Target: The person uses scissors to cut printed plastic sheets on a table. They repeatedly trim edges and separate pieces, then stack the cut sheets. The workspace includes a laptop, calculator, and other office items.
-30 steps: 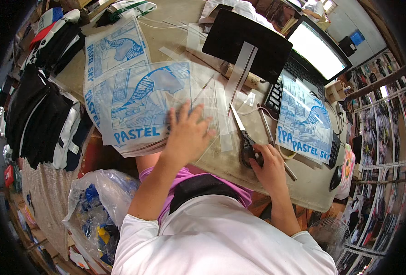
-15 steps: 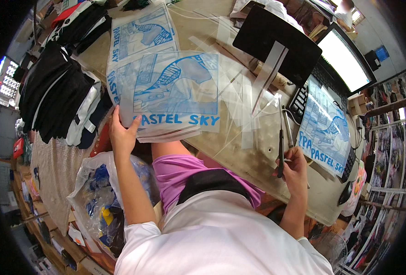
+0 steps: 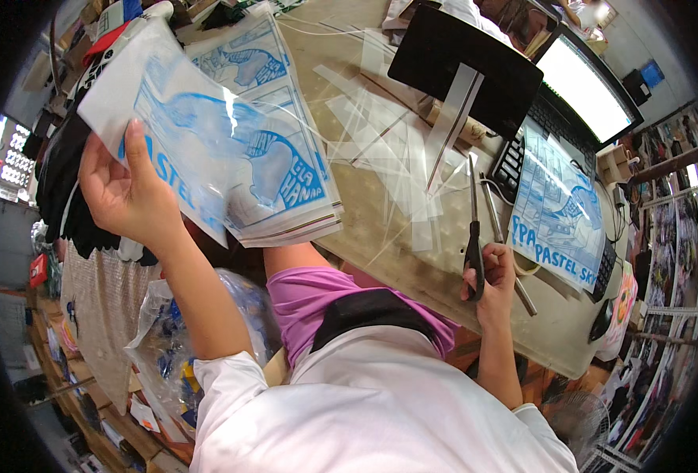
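Observation:
My left hand (image 3: 124,185) pinches a clear film sheet (image 3: 187,106) with blue print by its edge, thumb on top. The sheet is lifted and curls over a stack of similar printed sheets (image 3: 290,229) at the table's near edge. My right hand (image 3: 492,276) grips black-handled scissors (image 3: 474,225), blades pointing away from me; whether they are parted is hard to tell. Just beyond the scissors a thin metal rod (image 3: 522,288) lies on the table. Another blue-printed sheet (image 3: 558,205) rests to the right, partly over a keyboard (image 3: 508,172).
Clear offcut strips (image 3: 420,169) lie scattered mid-table (image 3: 420,272). Behind them stands a black panel (image 3: 463,71), with a lit laptop screen (image 3: 586,83) at its right. Dark folded clothes (image 3: 69,189) are piled at the left, above a plastic bag (image 3: 167,323). A black mouse (image 3: 601,317) sits far right.
My left hand has raised the top printed sheet and swung it left and upward, bending it off the stack. My right hand with the scissors has shifted slightly left.

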`<state>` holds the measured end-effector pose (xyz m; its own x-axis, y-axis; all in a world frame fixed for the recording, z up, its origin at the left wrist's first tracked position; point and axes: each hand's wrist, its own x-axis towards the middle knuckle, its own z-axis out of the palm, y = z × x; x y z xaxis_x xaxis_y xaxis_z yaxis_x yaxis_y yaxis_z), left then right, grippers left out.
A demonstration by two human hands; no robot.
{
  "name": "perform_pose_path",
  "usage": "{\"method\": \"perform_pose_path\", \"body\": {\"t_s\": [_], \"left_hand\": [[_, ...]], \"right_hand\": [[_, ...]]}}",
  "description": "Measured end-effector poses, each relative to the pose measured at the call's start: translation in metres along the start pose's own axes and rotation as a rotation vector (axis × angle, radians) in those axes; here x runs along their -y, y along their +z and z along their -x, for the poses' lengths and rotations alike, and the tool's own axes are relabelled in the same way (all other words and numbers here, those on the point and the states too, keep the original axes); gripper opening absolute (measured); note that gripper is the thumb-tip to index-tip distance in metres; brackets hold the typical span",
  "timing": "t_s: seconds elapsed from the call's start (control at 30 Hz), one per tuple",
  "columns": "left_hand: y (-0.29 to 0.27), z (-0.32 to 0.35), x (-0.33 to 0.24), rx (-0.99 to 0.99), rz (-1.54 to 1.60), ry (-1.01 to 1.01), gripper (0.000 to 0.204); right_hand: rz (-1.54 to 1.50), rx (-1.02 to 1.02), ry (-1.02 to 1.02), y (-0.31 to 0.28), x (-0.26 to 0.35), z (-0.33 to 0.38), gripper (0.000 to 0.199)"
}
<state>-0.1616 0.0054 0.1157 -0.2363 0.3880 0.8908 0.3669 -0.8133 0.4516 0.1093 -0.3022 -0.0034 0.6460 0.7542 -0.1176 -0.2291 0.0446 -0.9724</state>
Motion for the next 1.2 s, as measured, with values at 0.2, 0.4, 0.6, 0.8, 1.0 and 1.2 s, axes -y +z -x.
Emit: {"method": "perform_pose_path", "body": {"t_s": [0.2,0.4,0.6,0.8,1.0,1.2], "left_hand": [[0.036,0.029,-0.07,0.697,-0.037,0.229,0.022],[0.04,0.143,-0.067,1.118,-0.119,0.106,0.031],[0.028,0.177,-0.069,1.097,-0.11,0.085,0.027],[0.026,0.193,-0.063,0.889,0.117,0.016,0.011],[0.023,0.197,-0.078,0.863,0.04,-0.032,0.012],[0.018,0.204,-0.075,0.89,0.174,-0.074,0.015]], "right_hand": [[0.01,0.051,0.005,0.004,0.009,0.007,0.057],[-0.107,0.164,0.221,0.017,0.005,0.042,0.065],[-0.051,0.289,0.416,0.023,0.001,0.068,0.071],[0.07,0.458,0.482,0.039,0.011,0.061,0.089],[0.105,0.443,0.501,0.056,0.009,0.049,0.08],[0.062,0.414,0.512,0.068,0.002,0.037,0.062]]}}
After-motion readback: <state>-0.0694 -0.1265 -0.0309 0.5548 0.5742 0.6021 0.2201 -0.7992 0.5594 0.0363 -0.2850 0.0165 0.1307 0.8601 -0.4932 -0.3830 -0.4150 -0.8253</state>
